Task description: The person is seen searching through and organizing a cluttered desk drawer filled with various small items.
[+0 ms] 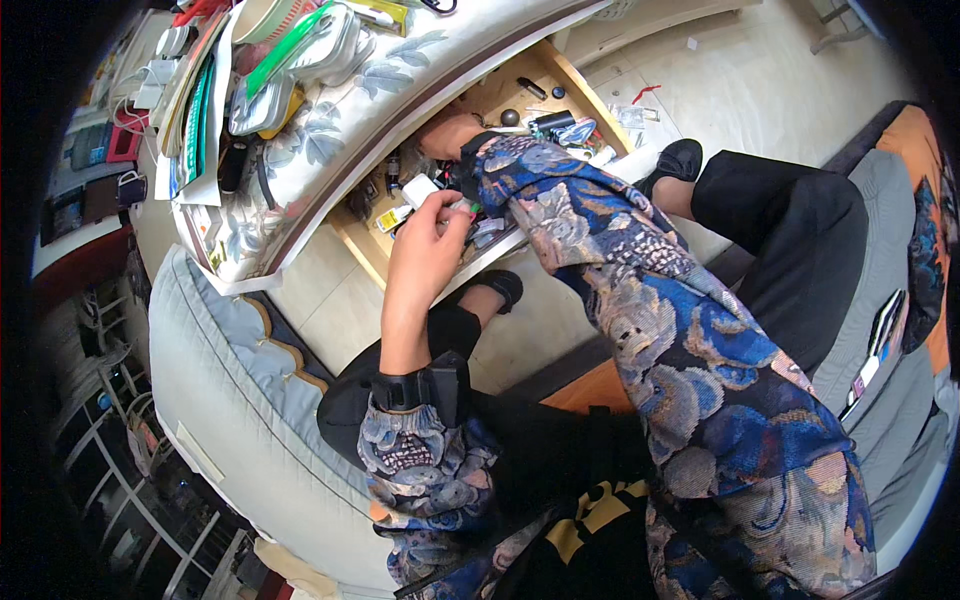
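An open wooden drawer (600,124) full of small items juts out below a table. My right hand (450,136) reaches deep into it, its fingers hidden under the table's edge and among the clutter. Over the drawer's front part is my left hand (433,236), fingers curled, with something small and green near its fingertips; whether it grips this is unclear. A white box-like object (420,191) lies just beyond the left fingers, and a small bottle with a yellow label (391,219) is left of them. Farther right in the drawer are a black cylinder (553,121) and a dark ball (510,117).
The table (330,161) has a floral cover and bears stacked clear plastic containers (330,49), papers and a green strip. A padded grey-blue seat (247,375) stands at the left. A red scrap (645,93) and a clear packet lie on the tiled floor.
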Motion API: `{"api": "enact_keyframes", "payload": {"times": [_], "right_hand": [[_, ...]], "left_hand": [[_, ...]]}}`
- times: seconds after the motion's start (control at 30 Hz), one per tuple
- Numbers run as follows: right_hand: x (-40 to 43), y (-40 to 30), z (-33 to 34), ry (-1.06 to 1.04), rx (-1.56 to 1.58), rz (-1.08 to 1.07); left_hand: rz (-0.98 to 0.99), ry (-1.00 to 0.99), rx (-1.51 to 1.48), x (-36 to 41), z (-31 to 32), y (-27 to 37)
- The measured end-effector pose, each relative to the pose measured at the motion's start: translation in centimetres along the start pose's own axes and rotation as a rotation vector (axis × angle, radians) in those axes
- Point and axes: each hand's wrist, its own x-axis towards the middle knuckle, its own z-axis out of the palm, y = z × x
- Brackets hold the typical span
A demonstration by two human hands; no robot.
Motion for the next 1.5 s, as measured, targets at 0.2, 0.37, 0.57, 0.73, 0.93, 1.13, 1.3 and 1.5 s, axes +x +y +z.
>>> {"api": "enact_keyframes", "payload": {"times": [0.2,0.37,0.57,0.73,0.93,1.13,1.3,1.5], "right_hand": [[-0.4,1.2,-0.6,-0.541,0.121,-0.011],[-1.4,1.5,-2.1,-0.423,0.145,-0.058],[-1.7,5.5,-2.6,-0.386,0.256,-0.191],[-3.6,4.2,-4.9,-0.442,0.456,-0.067],[-6.7,4.4,-10.1,-0.208,0.592,-0.067],[-10.6,1.3,-16.5,-0.189,0.583,-0.298],[-12.5,1.3,-19.2,-0.291,0.591,-0.207],[-13.5,3.3,-13.7,-0.228,0.405,-0.406]], "left_hand": [[-0.010,-0.015,-0.019,0.5,0.3,0.6],[0.021,-0.016,-0.065,0.5,0.4,-0.5],[0.057,-0.004,-0.001,0.3,0.2,0.8],[0.057,0.005,0.098,0.0,-0.1,-0.9],[0.037,0.026,0.112,0.2,-0.3,-1.1],[0.144,0.380,0.106,-0.8,-1.3,-2.6],[0.208,0.066,0.083,0.0,-0.6,-2.4],[0.101,0.035,0.351,-0.1,-0.5,-3.8]]}}
